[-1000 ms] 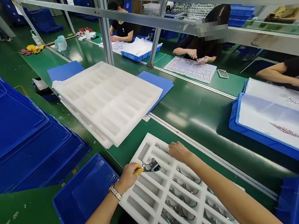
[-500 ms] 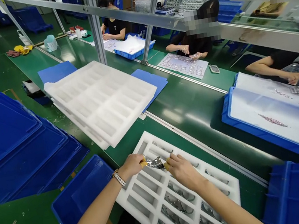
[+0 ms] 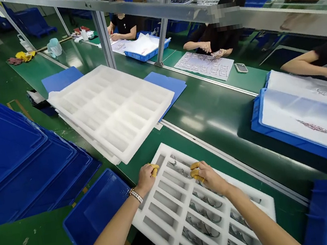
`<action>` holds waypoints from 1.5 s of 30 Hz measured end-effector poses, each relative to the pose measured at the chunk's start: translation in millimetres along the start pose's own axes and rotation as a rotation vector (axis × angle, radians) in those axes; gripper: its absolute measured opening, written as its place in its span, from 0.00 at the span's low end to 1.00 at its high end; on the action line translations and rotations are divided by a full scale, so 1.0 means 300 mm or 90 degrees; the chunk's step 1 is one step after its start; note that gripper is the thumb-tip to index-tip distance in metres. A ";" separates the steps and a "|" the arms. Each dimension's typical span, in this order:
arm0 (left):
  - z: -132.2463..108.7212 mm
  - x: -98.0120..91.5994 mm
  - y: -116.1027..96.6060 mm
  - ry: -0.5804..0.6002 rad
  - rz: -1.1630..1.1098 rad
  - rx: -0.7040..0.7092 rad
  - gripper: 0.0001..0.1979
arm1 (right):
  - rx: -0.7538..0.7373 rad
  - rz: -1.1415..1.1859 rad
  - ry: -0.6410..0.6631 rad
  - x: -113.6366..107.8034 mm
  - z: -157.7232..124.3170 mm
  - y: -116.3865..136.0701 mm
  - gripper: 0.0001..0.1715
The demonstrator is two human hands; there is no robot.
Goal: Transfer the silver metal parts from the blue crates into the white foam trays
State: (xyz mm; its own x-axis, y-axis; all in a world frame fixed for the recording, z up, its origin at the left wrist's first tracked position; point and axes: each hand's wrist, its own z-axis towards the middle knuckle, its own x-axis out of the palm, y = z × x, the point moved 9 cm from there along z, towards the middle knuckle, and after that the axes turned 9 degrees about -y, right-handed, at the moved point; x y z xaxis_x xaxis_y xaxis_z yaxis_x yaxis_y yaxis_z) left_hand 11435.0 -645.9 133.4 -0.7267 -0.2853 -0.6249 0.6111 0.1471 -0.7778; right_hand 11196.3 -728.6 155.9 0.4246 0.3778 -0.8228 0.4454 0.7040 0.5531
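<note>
While both hands sit at the far end of the white foam tray (image 3: 163, 200), head cam shows: left hand (image 3: 145, 179) resting on the tray's far-left corner, fingers curled loose, yellow finger cots (image 3: 155, 168) on the tips, nothing gripped afaict. Right hand (image 3: 212, 177) is further right on the tray, cotted fingertips bent down at the end of a curved metal part (image 3: 179, 167). Can't tell if it's pinched or just touched. Part lies in the farthest slot, btw the two hands. Nearer slots on the right side hold more metal parts (image 3: 203, 228). Blue bin (image 3: 94, 214) is just left of the tray. Stack of empty foam trays (image 3: 112, 110) sits beyond it on the green bench, w/ the conveyor belt (image 3: 213, 123) to the right. Co-workers (image 3: 215, 41) sit across the belt w/ their own sheets of parts.
</note>
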 end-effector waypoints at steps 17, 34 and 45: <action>-0.007 0.002 -0.044 0.063 0.161 0.057 0.13 | 0.065 -0.288 0.266 0.071 0.103 0.112 0.16; -0.086 0.277 -0.905 0.103 -0.057 0.237 0.16 | 0.712 -0.690 0.124 -1.091 -1.845 0.164 0.13; -0.920 1.179 -1.905 0.515 0.114 0.553 0.09 | 0.571 -0.686 0.078 -1.000 -2.116 0.007 0.12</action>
State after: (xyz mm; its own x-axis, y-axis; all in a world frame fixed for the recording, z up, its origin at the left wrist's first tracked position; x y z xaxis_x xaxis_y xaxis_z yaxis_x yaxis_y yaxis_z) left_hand 10742.0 -569.4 338.3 -0.4068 0.3972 -0.8227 0.5047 -0.6530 -0.5647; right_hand 10569.4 -458.7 321.0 -0.4918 -0.0125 -0.8706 0.8676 0.0773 -0.4912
